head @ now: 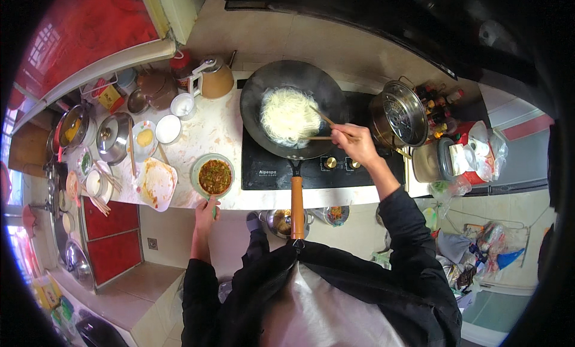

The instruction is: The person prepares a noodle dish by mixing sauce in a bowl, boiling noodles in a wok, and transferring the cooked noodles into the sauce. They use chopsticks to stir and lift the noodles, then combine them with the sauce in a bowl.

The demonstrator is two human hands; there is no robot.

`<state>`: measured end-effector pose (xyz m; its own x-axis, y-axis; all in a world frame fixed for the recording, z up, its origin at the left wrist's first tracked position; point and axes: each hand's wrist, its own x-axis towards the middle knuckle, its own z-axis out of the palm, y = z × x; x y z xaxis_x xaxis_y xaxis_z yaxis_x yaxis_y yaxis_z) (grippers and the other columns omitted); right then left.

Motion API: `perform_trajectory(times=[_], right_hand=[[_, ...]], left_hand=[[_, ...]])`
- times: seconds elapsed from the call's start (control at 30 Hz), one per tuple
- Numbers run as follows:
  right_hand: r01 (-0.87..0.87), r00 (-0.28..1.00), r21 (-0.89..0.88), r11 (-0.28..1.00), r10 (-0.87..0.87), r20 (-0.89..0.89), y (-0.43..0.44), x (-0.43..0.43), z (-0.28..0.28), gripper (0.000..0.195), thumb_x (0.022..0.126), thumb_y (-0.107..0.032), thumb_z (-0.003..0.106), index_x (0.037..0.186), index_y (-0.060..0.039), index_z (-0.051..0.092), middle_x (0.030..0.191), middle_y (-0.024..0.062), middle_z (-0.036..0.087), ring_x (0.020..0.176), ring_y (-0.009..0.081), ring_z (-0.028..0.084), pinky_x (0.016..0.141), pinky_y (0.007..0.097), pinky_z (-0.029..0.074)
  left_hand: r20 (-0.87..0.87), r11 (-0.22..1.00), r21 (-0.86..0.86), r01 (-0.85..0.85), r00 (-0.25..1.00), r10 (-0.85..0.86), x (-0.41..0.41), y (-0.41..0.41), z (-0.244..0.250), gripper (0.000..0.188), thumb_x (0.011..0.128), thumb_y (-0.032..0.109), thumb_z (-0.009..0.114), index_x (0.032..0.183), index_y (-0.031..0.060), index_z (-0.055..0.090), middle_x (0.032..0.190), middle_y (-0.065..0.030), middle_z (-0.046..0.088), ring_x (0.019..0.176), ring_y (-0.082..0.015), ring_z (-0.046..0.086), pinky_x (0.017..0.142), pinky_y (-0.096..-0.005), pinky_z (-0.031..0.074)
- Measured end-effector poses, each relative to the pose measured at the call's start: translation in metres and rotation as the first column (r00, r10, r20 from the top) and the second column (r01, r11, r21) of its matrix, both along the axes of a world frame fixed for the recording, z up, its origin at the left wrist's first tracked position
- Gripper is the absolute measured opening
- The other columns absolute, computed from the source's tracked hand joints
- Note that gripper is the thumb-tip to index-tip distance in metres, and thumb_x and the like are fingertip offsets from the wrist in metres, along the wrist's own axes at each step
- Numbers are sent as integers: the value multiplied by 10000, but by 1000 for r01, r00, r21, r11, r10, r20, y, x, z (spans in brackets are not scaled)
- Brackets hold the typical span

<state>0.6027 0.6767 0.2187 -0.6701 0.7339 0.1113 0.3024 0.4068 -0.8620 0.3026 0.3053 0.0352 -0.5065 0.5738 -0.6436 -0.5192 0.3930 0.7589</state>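
My right hand [356,142] grips a pair of wooden chopsticks [324,116], held spread apart. Their tips reach into a mound of pale noodles [289,113] in a dark wok [251,100]. The wok sits on a black gas cooktop [269,178], its wooden handle [297,208] pointing towards my body. At the counter's front edge, my left hand [206,214] holds the green handle of a pale green bowl [196,175]. Brown-red sauce [214,177] with chopped green bits fills much of the bowl.
To the left are a plate with yellow food [150,150], a stained white tray [157,185], a steel lid [112,140] and a kettle [215,80]. A steel steamer pot [397,115] stands right of the wok. Below the counter is a lidded pot [280,222].
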Motion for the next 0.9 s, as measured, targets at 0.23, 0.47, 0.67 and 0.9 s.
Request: perform_trajectory(times=[0.23,0.47,0.67,0.9], right_hand=[[130,989,352,927,-145,18,26,-40,-30,310,962,-251,537,897,25,662,739,109,610,614,223,573,628,319,473],[575,685,-435,693,-699,-206,45,-90,-65,419,982,-366,454,748,-39,573,560,53,512,482,161,494,457,303,376],[362,496,-911,199,-868,8,39,-129,-86,375,972,-298,375,708,-65,505,562,57,494,420,149,437,361,264,312],[58,519,-994,-91,-848,108,23,-128,-107,333,959,-252,328,784,-34,509,569,52,479,378,126,395,342,234,328]], left_hand=[[4,980,62,-187,982,187,14,4,-16,347,908,336,638,722,73,507,540,28,428,412,-67,386,366,-226,264],[-33,971,148,-188,980,195,11,6,14,341,930,345,603,736,92,482,547,49,397,406,-39,306,363,-214,201],[-198,970,182,-161,960,197,6,11,79,335,936,333,595,729,87,501,565,53,410,441,-29,319,390,-204,210],[-249,990,128,-61,964,92,17,23,151,356,944,352,574,744,63,516,570,49,401,469,-37,329,424,-202,230]])
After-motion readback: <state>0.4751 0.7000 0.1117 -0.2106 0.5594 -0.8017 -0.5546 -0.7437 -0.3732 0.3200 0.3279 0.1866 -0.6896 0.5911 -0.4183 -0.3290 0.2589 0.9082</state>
